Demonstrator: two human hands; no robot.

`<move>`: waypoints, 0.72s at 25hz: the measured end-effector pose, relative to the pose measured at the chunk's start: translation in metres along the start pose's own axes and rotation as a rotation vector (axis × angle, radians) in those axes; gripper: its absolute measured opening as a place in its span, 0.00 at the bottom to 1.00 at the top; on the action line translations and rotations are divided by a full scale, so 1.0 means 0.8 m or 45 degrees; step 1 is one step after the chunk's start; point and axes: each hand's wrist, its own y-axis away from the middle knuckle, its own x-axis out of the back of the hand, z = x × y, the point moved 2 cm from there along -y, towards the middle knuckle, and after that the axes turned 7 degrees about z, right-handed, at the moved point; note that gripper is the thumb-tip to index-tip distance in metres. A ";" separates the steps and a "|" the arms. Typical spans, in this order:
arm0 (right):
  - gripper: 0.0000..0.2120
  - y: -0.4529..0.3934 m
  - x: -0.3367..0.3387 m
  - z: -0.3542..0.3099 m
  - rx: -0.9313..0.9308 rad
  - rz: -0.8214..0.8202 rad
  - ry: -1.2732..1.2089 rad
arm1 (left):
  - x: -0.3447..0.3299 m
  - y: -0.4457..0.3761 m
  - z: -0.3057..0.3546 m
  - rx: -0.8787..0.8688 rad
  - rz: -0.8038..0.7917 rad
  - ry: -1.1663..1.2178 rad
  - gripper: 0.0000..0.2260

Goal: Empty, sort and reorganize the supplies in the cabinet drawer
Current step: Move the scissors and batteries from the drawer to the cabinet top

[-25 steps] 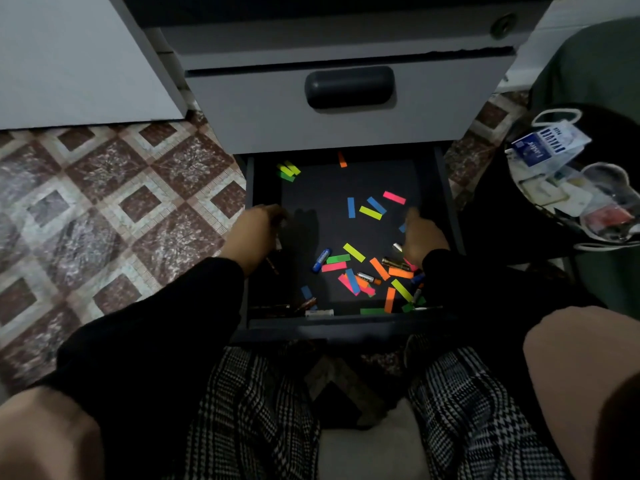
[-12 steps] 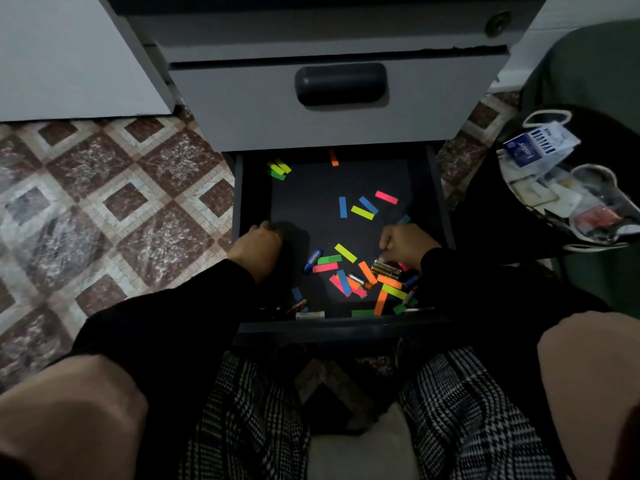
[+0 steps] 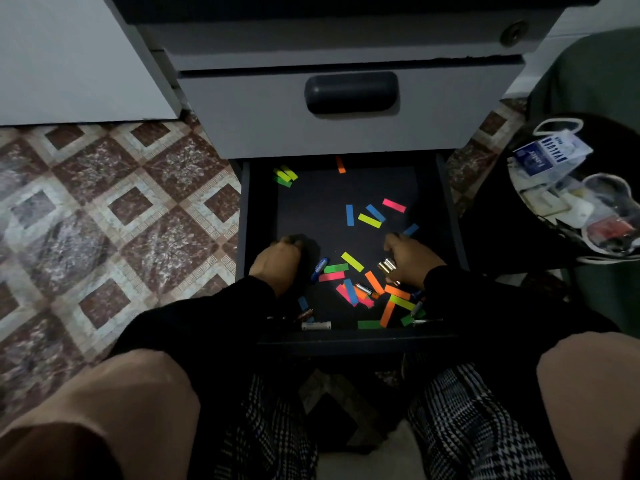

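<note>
Down in the open bottom drawer (image 3: 450,216), among scattered neon sticky flags (image 3: 369,220), the right hand (image 3: 410,259) curls around small metallic batteries (image 3: 387,265) while the left hand (image 3: 277,263) rests curled, its grip unclear, so emptying seems underway, and gathering the remaining loose pieces comes next.

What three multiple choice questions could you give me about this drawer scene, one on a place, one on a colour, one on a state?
1. Where does the yellow-green cluster of tabs lie in the drawer?
A. far left corner
B. near right corner
C. centre

2. What colour is the lone tab at the drawer's far edge?
A. blue
B. orange
C. pink

3. What is the right hand doing?
A. lying flat and empty
B. holding metallic batteries
C. pulling the handle

Answers: 1 A, it sits by the far left wall. 2 B, it shows orange. 3 B, shiny cylinders sit in its curled fingers.
</note>
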 end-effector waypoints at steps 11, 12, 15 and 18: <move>0.10 0.003 -0.004 0.002 0.135 -0.035 0.097 | 0.005 0.010 0.047 -0.304 -0.204 -0.144 0.26; 0.13 0.003 -0.005 0.002 0.122 -0.055 0.080 | 0.004 0.010 0.046 -0.302 -0.204 -0.134 0.26; 0.13 0.005 -0.007 0.003 0.141 -0.031 0.112 | 0.003 0.008 0.041 -0.287 -0.199 -0.108 0.24; 0.07 0.007 -0.008 0.000 0.175 0.013 0.125 | 0.003 0.009 0.038 -0.267 -0.190 -0.095 0.23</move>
